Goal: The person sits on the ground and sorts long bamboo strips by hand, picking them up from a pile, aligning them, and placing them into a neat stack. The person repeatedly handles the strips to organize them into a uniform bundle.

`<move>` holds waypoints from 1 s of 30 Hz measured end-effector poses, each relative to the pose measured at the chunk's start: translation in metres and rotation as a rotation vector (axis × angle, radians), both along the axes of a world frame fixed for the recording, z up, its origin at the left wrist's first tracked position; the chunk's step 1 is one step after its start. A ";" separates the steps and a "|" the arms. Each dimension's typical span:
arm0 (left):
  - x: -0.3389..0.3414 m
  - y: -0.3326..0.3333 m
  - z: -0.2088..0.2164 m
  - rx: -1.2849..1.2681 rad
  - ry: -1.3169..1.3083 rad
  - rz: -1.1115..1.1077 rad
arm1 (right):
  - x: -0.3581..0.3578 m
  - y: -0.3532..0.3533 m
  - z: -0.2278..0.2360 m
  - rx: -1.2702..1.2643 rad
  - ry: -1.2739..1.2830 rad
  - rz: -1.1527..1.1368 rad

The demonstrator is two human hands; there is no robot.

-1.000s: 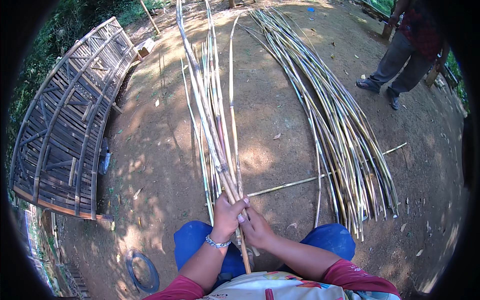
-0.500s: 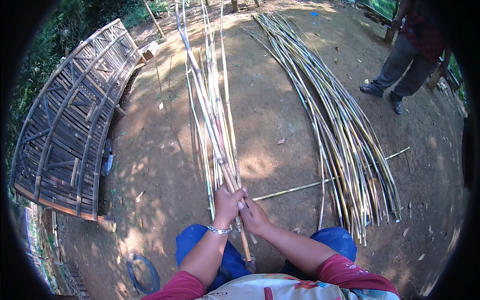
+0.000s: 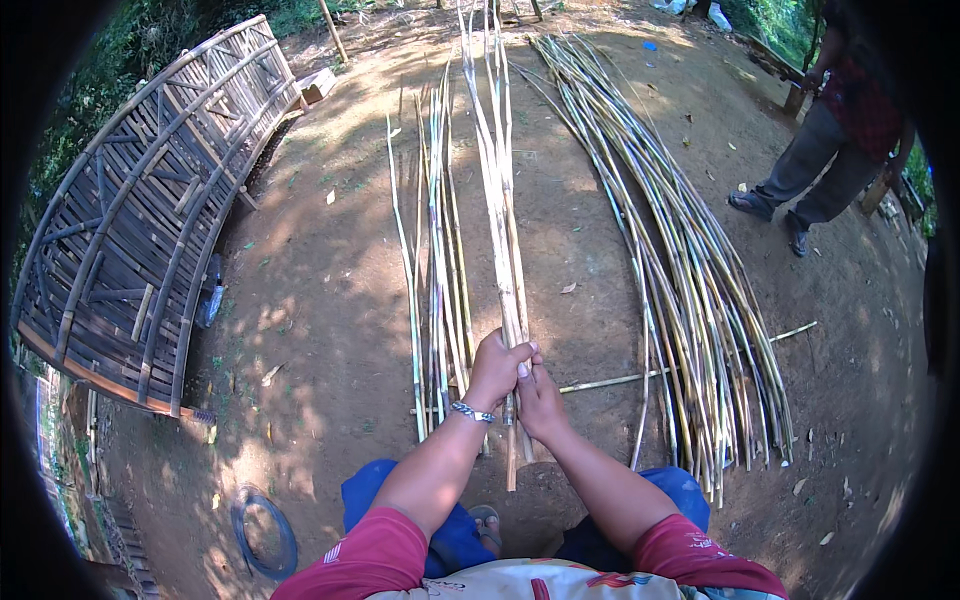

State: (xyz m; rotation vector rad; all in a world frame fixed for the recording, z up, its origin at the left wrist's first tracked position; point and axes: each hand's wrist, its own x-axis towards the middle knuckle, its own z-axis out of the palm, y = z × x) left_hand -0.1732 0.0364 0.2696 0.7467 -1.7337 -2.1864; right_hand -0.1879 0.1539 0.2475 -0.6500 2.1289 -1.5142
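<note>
My left hand (image 3: 497, 370) and my right hand (image 3: 540, 398) close together around the lower part of a few long bamboo poles (image 3: 508, 270). The held poles point away from me, their butt ends sticking out below my hands. Just left of them, a small group of thin poles (image 3: 437, 260) lies on the ground. To the right spreads a large pile of long poles (image 3: 670, 240). A single crosswise pole (image 3: 612, 383) passes beneath the pile; its left part runs behind my hands.
A slatted bamboo platform (image 3: 130, 230) stands at the left. Near my left knee lies a coil of dark tubing (image 3: 264, 537). Another person (image 3: 820, 170) stands at the far right in grey trousers. A clear plastic bottle (image 3: 210, 303) rests beside the platform.
My hands and the held poles have swung right, away from the small group on the ground, and the poles now point more nearly straight ahead. The view has shifted slightly.
</note>
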 end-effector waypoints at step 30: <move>0.006 0.037 -0.121 0.359 -0.035 0.067 | 0.007 0.037 -0.066 0.354 0.037 -0.096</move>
